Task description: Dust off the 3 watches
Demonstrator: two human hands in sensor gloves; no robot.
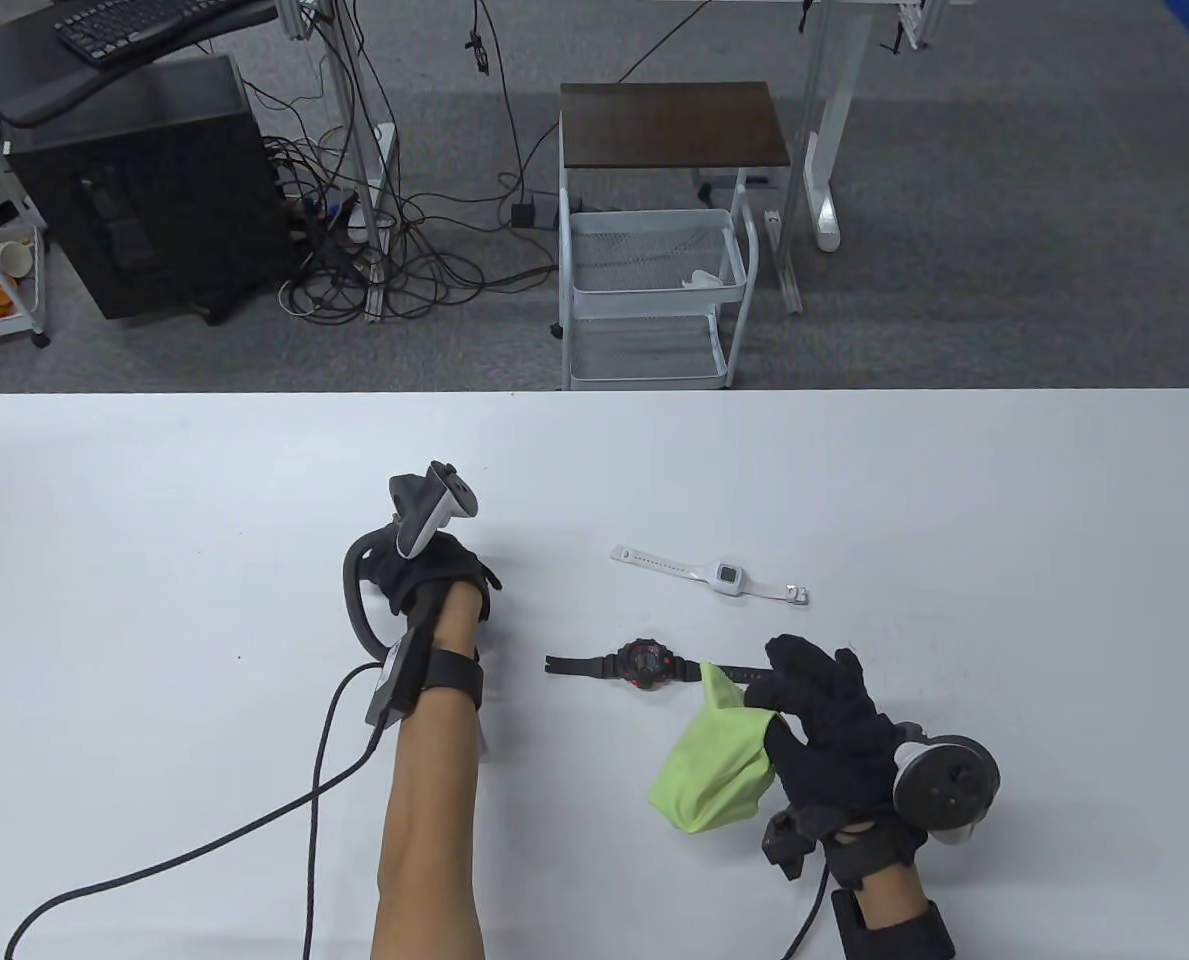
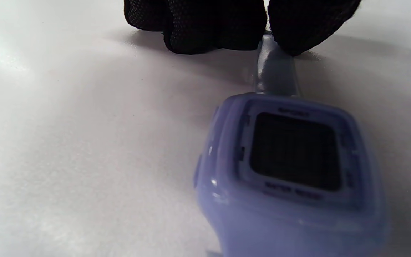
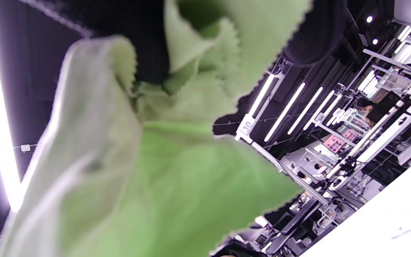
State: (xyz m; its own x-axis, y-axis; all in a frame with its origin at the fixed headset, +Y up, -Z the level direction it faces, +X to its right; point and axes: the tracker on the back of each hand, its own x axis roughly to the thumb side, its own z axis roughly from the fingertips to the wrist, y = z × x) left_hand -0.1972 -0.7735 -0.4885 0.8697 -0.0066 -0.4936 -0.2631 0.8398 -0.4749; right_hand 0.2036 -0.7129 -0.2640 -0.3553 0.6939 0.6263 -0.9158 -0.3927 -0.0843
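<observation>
Now our left hand [image 1: 434, 585] pinches purple watch [image 2: 291, 171] strap, case nearer wrist; right fingers [image 1: 804, 670] clutch green cloth [image 1: 714, 770], well apart rightward.

Plastic, cloth and a matt white bench

The bench [image 1: 154, 480] looks smooth and matt white. The lilac watch [image 2: 291, 171] has a glossy plastic case and a dark, dull screen. The white watch [image 1: 726, 576] and the black watch [image 1: 642, 663] look like plastic. The green cloth [image 1: 714, 770] is soft, matt fabric with a zigzag-cut edge. Both gloves are black woven mesh, rough-looking.
</observation>
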